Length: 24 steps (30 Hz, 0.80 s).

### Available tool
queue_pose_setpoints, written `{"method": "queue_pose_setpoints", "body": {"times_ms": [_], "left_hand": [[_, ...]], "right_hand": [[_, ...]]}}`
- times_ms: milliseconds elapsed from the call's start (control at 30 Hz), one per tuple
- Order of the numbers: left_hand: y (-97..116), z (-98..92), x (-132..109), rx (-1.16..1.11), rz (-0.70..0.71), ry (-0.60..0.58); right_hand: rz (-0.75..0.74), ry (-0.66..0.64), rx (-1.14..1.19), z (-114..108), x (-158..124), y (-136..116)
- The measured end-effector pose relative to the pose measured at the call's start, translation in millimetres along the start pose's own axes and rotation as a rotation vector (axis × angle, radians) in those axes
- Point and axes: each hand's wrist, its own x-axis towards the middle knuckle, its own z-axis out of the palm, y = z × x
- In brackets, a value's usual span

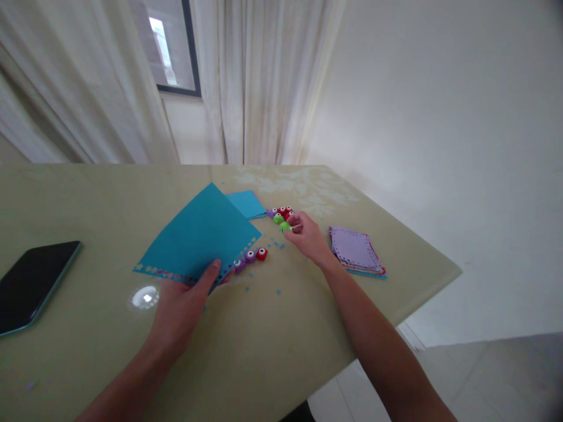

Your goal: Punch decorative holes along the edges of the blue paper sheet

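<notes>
My left hand [185,310] grips a sheet of blue paper [197,228], thumb on top, near its lower corner. Small shaped holes run along two of the sheet's edges. Beyond it, my right hand [308,234] has its fingers closed around a small green craft punch [285,227]. Next to that lie another green punch [278,218] and several red and purple punches [281,210]. Closer in, a red punch [262,254] and purple punches [250,256] sit by the sheet's right edge, one partly hidden by it.
Behind the held sheet lies a stack of blue paper [246,204]. A pile of punched sheets, purple on top [355,249], is right of my right hand. Blue paper bits [278,292] are scattered on the table [272,351]. A dark tablet [35,281] lies at the left.
</notes>
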Motion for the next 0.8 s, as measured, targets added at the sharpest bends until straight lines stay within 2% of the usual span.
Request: {"method": "queue_pose_setpoints", "body": {"times_ms": [33, 100, 167, 233, 367, 533, 633, 800], "left_hand": [[-0.4, 0.5, -0.1, -0.003, -0.005, 0.015], [0.7, 0.8, -0.4, -0.017, -0.033, 0.037], [3.5, 0.4, -0.9, 0.012, -0.021, 0.049], [6.5, -0.4, -1.4, 0.021, -0.018, 0.057], [9.8, -1.6, -1.6, 0.035, -0.017, 0.038], [9.7, -1.4, -1.0, 0.035, 0.003, 0.015], [7.7, -1.7, -1.1, 0.038, 0.010, 0.018], [4.7, -2.6, -0.7, 0.005, 0.018, 0.039]], "right_hand": [[0.021, -0.021, 0.210, 3.1, -2.8, -5.7], [0.090, -0.153, 0.519, 10.8, -9.9, -17.9], [0.176, -0.229, 0.733, 19.4, -17.4, -28.5], [0.247, -0.226, 0.837, 27.5, -23.4, -35.4], [0.267, -0.186, 0.808, 37.0, -28.0, -39.2], [0.218, -0.148, 0.754, 35.9, -26.9, -38.1], [0.221, -0.170, 0.746, 35.4, -27.1, -37.1], [0.284, -0.243, 0.868, 38.4, -30.7, -36.8]]}}
